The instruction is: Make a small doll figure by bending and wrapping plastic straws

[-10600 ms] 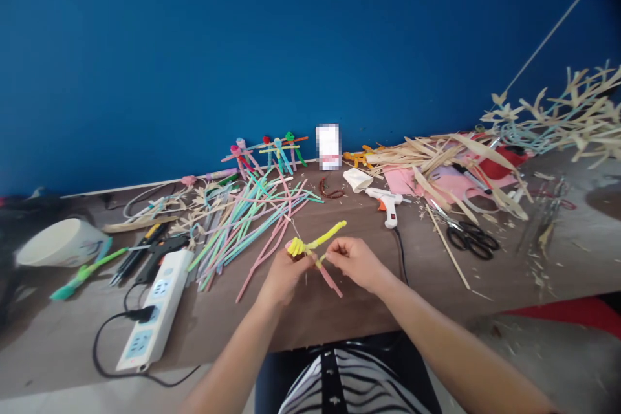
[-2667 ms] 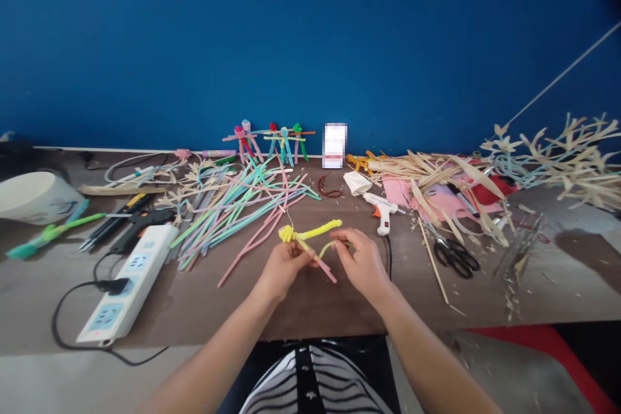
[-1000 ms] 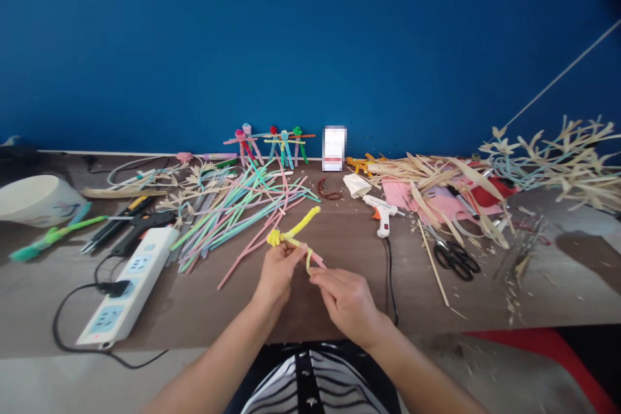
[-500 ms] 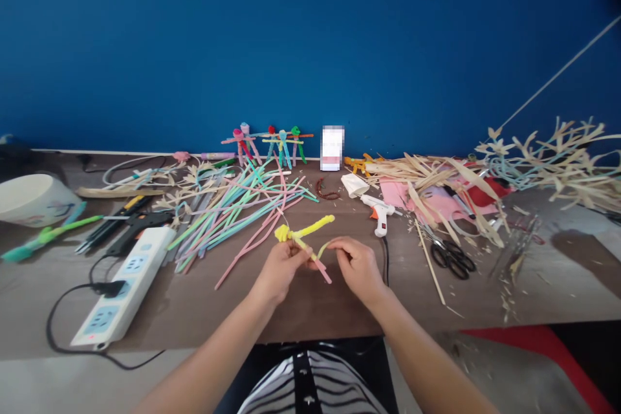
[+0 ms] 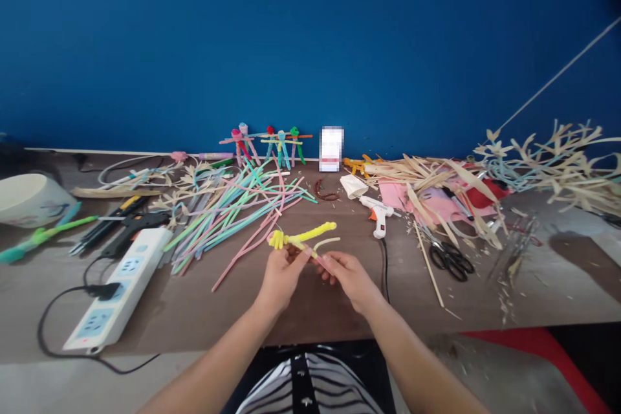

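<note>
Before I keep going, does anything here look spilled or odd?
Loose pale shavings lie scattered across the right end of the table, apart from the main pile of strips, and more bits dot the floor.

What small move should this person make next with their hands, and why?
Probably wrap the loose pale yellow strand end around the joint of the bright yellow fuzzy pipe-cleaner figure. That end sticks out unfastened, the left hand already pinches the figure steady, and the right hand is right beside the strand.
</note>
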Available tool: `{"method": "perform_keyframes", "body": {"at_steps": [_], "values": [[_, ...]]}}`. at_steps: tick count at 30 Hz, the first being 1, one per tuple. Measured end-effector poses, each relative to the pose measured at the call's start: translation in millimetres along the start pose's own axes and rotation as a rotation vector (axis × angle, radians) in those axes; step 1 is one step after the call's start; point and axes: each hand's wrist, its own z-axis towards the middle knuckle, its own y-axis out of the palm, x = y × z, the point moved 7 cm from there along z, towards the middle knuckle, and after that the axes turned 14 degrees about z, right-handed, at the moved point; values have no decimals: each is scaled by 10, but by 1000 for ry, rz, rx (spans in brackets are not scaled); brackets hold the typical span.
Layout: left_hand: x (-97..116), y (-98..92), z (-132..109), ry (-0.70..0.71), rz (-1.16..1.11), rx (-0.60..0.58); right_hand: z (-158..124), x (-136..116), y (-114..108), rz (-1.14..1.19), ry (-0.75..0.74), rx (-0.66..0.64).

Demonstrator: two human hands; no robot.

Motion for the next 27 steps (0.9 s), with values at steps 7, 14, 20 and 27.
{"method": "perform_keyframes", "body": {"at_steps": [7,14,20,27], "values": [[-86,10,-14,-58,-27,30,83,66,45,294,11,17],[-242,19,4,-147,-177,128,73,-44,16,-31,-235,128],[-313,115,-33,-304,-346,68,-52,-240,46,-323,-500,188],[-412,128,-52,-432,-371,0,-39,-259,80,-345,-540,116]]}}
